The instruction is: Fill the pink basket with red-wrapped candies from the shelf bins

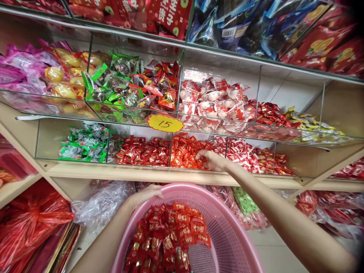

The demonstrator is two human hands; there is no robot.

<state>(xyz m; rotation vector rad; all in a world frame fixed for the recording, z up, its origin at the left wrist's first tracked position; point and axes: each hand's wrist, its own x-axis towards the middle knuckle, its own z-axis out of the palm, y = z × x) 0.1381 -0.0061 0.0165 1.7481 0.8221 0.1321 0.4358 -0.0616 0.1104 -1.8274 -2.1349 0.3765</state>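
Observation:
A pink mesh basket (233,216) holds many red-wrapped candies (167,231), heaped on its left side. My left hand (148,195) grips the basket's rim at the upper left. My right hand (212,160) is at the lower shelf, over orange-red candies (183,151), with its fingers bent down toward them; whether a candy is between the fingertips cannot be made out. Darker red candies (143,151) lie in the compartment to the left, and red and white ones (239,151) to the right.
Clear dividers split the upper shelf of wrapped sweets (213,102). A yellow price tag (165,123) reads 15. A wooden shelf edge (113,170) runs above the basket. Plastic bags (102,203) lie below, and a red bag (34,212) stands at left.

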